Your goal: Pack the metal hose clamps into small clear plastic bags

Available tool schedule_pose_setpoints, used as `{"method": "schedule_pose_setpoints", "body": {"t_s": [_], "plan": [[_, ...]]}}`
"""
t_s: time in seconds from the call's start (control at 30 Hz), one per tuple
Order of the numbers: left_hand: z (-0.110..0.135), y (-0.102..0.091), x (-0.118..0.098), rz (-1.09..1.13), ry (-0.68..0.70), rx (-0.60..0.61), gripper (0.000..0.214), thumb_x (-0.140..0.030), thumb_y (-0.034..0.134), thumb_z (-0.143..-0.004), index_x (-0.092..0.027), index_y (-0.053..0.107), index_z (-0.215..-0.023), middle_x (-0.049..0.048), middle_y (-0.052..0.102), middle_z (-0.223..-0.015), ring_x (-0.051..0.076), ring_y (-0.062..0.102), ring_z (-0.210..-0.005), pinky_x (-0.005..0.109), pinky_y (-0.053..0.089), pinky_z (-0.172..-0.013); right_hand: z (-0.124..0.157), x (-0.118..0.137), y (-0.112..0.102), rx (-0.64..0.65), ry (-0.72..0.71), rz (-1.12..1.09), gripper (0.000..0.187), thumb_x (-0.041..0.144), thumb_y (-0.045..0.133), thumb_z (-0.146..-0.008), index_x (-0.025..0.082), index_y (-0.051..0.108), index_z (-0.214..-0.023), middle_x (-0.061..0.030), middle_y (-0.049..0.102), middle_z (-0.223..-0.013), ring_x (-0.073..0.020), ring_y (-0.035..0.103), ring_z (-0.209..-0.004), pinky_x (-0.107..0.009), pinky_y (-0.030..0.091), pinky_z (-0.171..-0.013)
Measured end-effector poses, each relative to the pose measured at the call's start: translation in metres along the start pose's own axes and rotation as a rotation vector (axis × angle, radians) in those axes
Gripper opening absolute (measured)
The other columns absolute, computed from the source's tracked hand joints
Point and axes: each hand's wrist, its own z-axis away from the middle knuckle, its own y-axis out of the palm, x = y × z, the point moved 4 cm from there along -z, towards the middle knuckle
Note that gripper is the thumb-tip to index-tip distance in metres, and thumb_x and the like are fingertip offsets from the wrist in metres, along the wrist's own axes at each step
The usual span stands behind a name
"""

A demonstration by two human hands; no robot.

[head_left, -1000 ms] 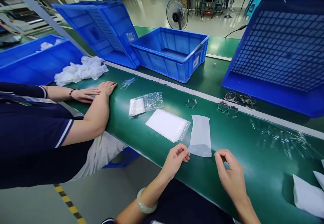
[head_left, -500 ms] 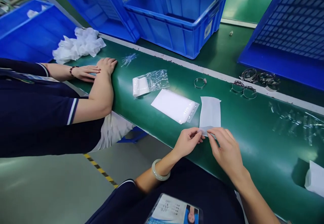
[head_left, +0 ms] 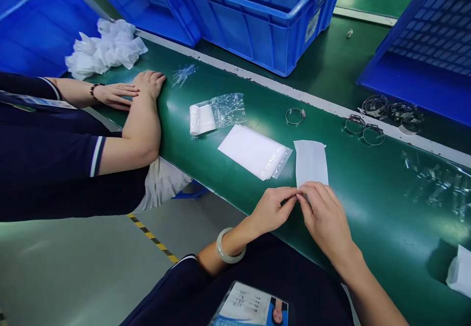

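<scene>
A thin white sheet (head_left: 311,161), possibly a flat pouch, lies on the green table with its near edge under my fingers. My left hand (head_left: 274,210) is closed in a pinch at the near left corner. Right beside it my right hand (head_left: 326,213) pinches the same edge, and the fingertips of both hands meet. Those fingers cover the near edge, so what exactly is between them is hidden. Left of the sheet is a stack of white sheets in clear sleeves (head_left: 253,151). Beyond that sits a white roll in clear plastic wrap (head_left: 202,119).
One metal hose clamp (head_left: 295,116) lies beyond the sheet; several more clamps (head_left: 373,134) are to the right, near clear plastic pieces (head_left: 437,183). Blue crates (head_left: 243,41) line the back. A co-worker's arms (head_left: 142,120) rest at the left by crumpled white material (head_left: 105,51).
My fingertips have drawn together at the sheet's near left corner; the right hand has shifted left along the edge. The view has tilted slightly downward. The co-worker's arms look unchanged.
</scene>
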Motion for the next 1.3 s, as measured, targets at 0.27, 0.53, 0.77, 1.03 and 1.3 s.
{"method": "schedule_pose_setpoints", "body": {"t_s": [0.27, 0.53, 0.77, 1.03, 1.3], "plan": [[-0.003, -0.002, -0.009, -0.152, 0.073, 0.013, 0.031, -0.017, 0.039, -0.092, -0.017, 0.067, -0.104, 0.0055, 0.067, -0.08, 0.017, 0.062, -0.075, 0.028, 0.048, -0.069, -0.004, -0.002, -0.006, 0.011, 0.037, -0.073, 0.01, 0.018, 0.043, -0.095, 0.021, 0.052, -0.098, -0.0066, 0.061, -0.098, -0.0194, 0.057, -0.091, -0.033, 0.048, -0.078], [-0.004, -0.003, -0.014, -0.174, 0.1, 0.012, 0.029, -0.016, 0.04, -0.092, -0.018, 0.067, -0.103, 0.0059, 0.069, -0.085, 0.017, 0.064, -0.079, 0.028, 0.049, -0.071, -0.004, -0.002, -0.011, -0.04, 0.033, -0.142, 0.007, 0.017, 0.045, -0.095, 0.02, 0.05, -0.097, -0.0072, 0.058, -0.1, -0.0164, 0.056, -0.091, -0.03, 0.048, -0.077], [-0.004, -0.002, -0.018, -0.19, 0.159, 0.003, 0.029, -0.013, 0.041, -0.092, -0.016, 0.066, -0.106, 0.006, 0.07, -0.087, 0.016, 0.064, -0.081, 0.027, 0.049, -0.072, -0.004, -0.003, -0.013, -0.003, 0.036, -0.186, 0.008, 0.016, 0.044, -0.095, 0.02, 0.05, -0.095, -0.0065, 0.056, -0.099, -0.0165, 0.055, -0.089, -0.031, 0.048, -0.077], [-0.006, -0.002, -0.024, -0.278, 0.2, -0.001, 0.027, -0.011, 0.04, -0.091, -0.014, 0.065, -0.101, 0.0073, 0.068, -0.085, 0.017, 0.062, -0.078, 0.027, 0.048, -0.072, -0.001, -0.007, -0.01, -0.039, -0.008, -0.112, 0.01, 0.016, 0.044, -0.094, 0.02, 0.05, -0.101, -0.0053, 0.057, -0.099, -0.0169, 0.057, -0.091, -0.03, 0.048, -0.078], [-0.008, 0.004, -0.022, -0.345, 0.22, -0.039, 0.023, -0.015, 0.037, -0.091, -0.017, 0.058, -0.084, 0.0047, 0.064, -0.075, 0.015, 0.058, -0.071, 0.025, 0.043, -0.066, -0.002, -0.005, -0.006, -0.255, -0.172, -0.005, 0.014, 0.018, 0.036, -0.095, 0.02, 0.05, -0.096, -0.0057, 0.058, -0.088, -0.0167, 0.062, -0.08, -0.027, 0.053, -0.068]]}}
